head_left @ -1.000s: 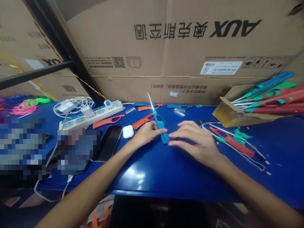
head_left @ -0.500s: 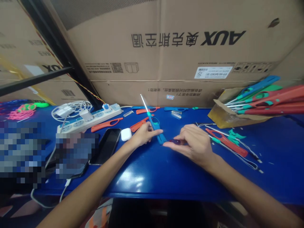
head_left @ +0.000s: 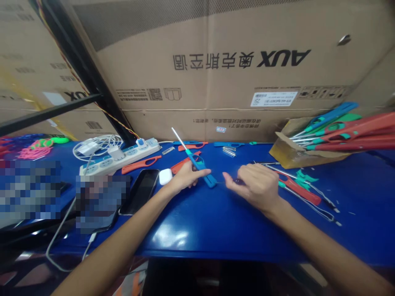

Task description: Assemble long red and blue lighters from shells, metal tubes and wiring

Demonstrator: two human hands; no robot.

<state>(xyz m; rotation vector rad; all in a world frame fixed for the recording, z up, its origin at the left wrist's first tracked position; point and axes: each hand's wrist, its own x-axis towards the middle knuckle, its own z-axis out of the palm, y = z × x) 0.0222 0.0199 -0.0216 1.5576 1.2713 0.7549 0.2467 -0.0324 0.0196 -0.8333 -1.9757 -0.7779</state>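
Note:
A long-nosed blue lighter [head_left: 210, 180] with a silver tube is in my left hand [head_left: 184, 177], tilted so the tube points up and to the left. My left thumb lies across its handle. My right hand [head_left: 259, 184] is closed around a small screwdriver [head_left: 238, 181] with a dark handle, mostly hidden by the fingers. Its thin shaft points left toward the butt end of the lighter; whether the tip touches cannot be made out. Right of that hand lie a red lighter body [head_left: 300, 192] and green plastic pieces [head_left: 306, 179].
An open carton [head_left: 285, 154] at the right holds several red, blue and green lighters. Orange lighter parts [head_left: 140, 164] lie behind my left hand. At the left are a power strip [head_left: 103, 165], a phone [head_left: 140, 191] and a white earbud case [head_left: 166, 176]. Large cardboard [head_left: 216, 82] stands behind.
My right hand has drawn back slightly to the right from the lighter's butt end, so the thin shaft shows between them. My left hand still holds the lighter. The camera view has shifted slightly.

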